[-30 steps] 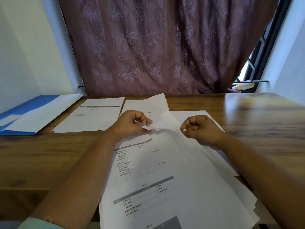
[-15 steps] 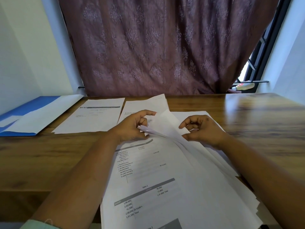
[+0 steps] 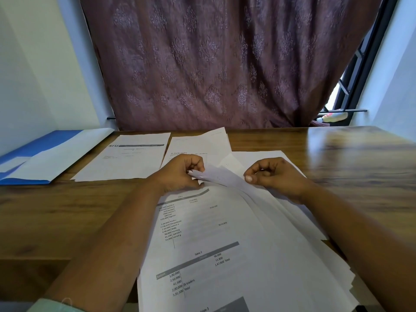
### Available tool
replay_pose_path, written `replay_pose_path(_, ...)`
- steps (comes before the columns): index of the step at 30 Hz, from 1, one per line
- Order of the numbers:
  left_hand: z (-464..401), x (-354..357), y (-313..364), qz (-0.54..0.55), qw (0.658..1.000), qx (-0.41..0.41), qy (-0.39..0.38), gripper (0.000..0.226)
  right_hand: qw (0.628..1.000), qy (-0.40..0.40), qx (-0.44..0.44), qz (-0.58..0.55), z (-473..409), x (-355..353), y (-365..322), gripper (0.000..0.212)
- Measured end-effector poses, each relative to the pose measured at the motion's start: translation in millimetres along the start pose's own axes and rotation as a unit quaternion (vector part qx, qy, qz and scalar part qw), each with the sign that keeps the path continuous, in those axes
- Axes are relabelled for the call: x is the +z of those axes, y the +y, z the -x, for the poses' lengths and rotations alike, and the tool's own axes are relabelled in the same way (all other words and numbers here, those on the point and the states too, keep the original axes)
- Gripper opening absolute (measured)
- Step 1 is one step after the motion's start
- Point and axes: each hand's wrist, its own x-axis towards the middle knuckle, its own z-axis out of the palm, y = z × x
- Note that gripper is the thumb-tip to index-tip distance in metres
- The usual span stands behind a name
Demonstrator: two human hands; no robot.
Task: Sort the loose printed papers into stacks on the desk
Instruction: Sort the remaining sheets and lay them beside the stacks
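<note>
A thick pile of loose printed papers (image 3: 236, 244) lies in front of me, its top sheet printed with tables of figures. My left hand (image 3: 180, 172) pinches the far corners of several lifted sheets (image 3: 216, 175) of that pile. My right hand (image 3: 274, 176) holds the same lifted sheets from the right, fingers curled with the thumb on top. Beyond my hands lie two separate sets of paper: one with a dark header bar (image 3: 126, 158) at the left and one with a curled far corner (image 3: 200, 143) in the middle. More white sheets (image 3: 258, 156) spread under my right hand.
A blue and white folder (image 3: 47, 154) lies at the desk's far left, against the wall. The wooden desk (image 3: 349, 158) runs off to the right. A brown patterned curtain (image 3: 213, 64) hangs behind it, with a window grille (image 3: 351, 86) at its right.
The lifted sheet corners have dropped lower and flatter between my hands. My left fingers, stretched out half a second ago, have curled back onto the corners. My right hand shifted slightly.
</note>
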Motion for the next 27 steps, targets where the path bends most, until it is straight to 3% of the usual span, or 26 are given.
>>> replay_pose_path(8,-0.1,-0.5,-0.7,0.001,1.0,-0.002,-0.002,0.031,0.999,-0.016,0.033,-0.036,0.4,-2.1,-0.3,0.043)
replay_pose_path(18,-0.5,0.4,0.3,-0.002,1.0,-0.006,-0.007,0.031,0.992,-0.016,0.01,0.123,3.0,4.7,-0.3,0.031)
replay_pose_path(23,-0.6,-0.1,0.8,-0.002,1.0,0.003,-0.003,0.049,0.993,-0.012,0.007,0.115,1.8,4.1,3.1,0.028)
replay_pose_path(27,-2.0,-1.0,-4.4,0.004,1.0,-0.002,-0.013,0.045,0.997,-0.008,0.017,0.069,-0.4,3.9,6.1,0.011)
